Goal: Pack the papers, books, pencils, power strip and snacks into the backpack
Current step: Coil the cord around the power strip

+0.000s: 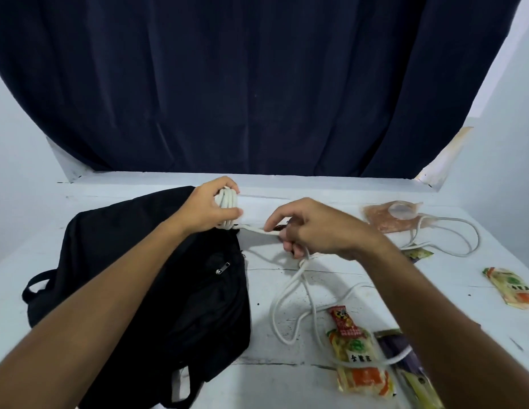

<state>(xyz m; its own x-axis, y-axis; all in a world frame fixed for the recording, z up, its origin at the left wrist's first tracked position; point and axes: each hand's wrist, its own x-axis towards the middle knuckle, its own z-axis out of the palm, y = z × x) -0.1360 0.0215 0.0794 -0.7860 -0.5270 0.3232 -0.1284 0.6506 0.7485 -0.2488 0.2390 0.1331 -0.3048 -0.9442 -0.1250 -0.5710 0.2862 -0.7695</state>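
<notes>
My left hand (207,209) grips a bundle of white cord loops (227,202) above the top edge of the black backpack (157,278), which lies flat on the white table (286,379). My right hand (313,228) pinches the cord (292,293) that runs taut from the bundle; the slack trails down across the table over a snack packet (357,355). Another snack packet (511,289) lies at the far right, and a pinkish pouch (393,215) sits near the table's back edge.

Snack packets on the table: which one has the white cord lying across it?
The near snack packet with the red top, by the right forearm. The white cord crosses it; the far-right packet lies clear of it.
</notes>
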